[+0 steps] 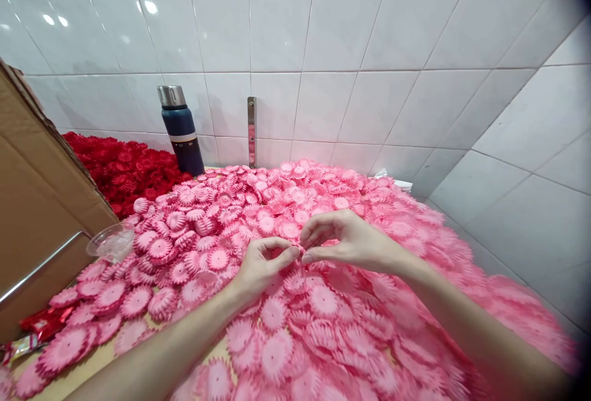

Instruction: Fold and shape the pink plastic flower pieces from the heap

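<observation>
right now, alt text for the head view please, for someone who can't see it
Two bare hands, left and right, meet fingertip to fingertip over a large heap of pink pleated discs, pinching something small. Behind, a dark blue bottle stands by a white tiled wall, with a red pile and cardboard at left.

The left hand (265, 265) and right hand (346, 244) meet fingertip to fingertip over a wide heap of pink flowers (272, 313), pinching a small pink piece (301, 249) between them. The flowers spread across a tan counter (99, 361). At the back left, a dark blue bottle (183, 136) with a silver cap stands beside a pile of red flowers (124, 170). A clear plastic bowl (111, 242) sits near a cardboard box (41, 204). A metal strip (252, 132) is against the white tiled wall (277, 31).
</observation>
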Motion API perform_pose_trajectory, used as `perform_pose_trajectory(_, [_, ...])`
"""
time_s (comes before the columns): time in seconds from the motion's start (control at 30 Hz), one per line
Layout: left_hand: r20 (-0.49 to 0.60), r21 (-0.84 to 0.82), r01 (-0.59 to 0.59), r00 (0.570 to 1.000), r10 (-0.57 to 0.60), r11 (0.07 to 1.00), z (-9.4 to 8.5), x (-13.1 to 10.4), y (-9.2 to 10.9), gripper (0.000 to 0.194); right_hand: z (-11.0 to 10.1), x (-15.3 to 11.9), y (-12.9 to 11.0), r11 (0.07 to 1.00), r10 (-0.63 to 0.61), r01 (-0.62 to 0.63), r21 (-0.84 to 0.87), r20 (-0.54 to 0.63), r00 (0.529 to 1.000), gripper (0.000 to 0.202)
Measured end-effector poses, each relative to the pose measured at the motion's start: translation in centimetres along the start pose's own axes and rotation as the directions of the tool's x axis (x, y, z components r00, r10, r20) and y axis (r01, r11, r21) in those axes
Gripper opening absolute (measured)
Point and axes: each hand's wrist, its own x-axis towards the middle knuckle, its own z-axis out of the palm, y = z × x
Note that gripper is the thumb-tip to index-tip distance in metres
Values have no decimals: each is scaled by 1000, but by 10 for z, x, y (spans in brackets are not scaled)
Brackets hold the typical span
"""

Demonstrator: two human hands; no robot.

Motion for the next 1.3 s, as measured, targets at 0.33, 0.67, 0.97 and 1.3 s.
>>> perform_pose_trajectory(0.33, [12, 31, -27, 1000, 27, 999, 1, 0, 3, 21, 0, 0, -1, 1000, -2, 1, -30, -20, 1000, 20])
perform_pose_trajectory(0.67, [17, 45, -40, 999, 39, 998, 1, -1, 4, 22, -4, 0, 7, 996, 39, -43, 82, 46, 998, 23])
perform_pose_trajectory(0.97, [21, 34, -51, 998, 51, 998, 1, -1, 4, 22, -2, 0, 4, 1000, 14, -14, 18, -5, 1000, 21])
perform_pose_trajectory(1.3, [19, 48, -57, 998, 56, 997, 0, -1, 1, 23, -4, -1, 2, 1000, -5, 5, 10, 28, 1000, 19])
